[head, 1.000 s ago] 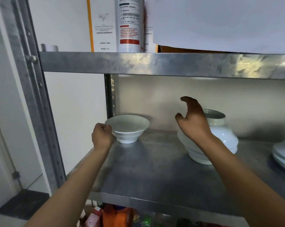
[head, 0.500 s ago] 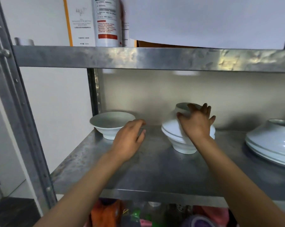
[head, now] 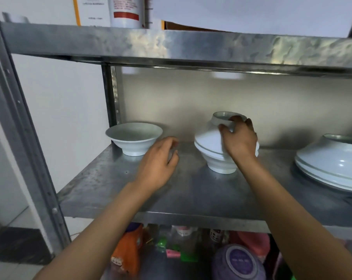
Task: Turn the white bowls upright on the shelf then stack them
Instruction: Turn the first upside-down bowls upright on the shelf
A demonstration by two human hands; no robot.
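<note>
Bowls (head: 208, 142): inverted on upright | right hand (head: 239, 138) grip clamps foot | left hand (head: 159, 160) apart, empty

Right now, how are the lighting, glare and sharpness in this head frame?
Head view: soft and slightly blurred throughout; left hand smeared at the fingertips, right hand on the inverted bowl clearer; mottled glare on the upper shelf edge; wide-angle bending at the left post; lower shelf dark, unreadable.

We see three white bowls: the left upright bowl (head: 133, 138) plain white, the middle inverted bowl (head: 209, 141) white with a thin grey line near its rim, the right inverted bowl (head: 332, 164) likewise. The shelf (head: 191, 190) is mottled grey metal.
</note>
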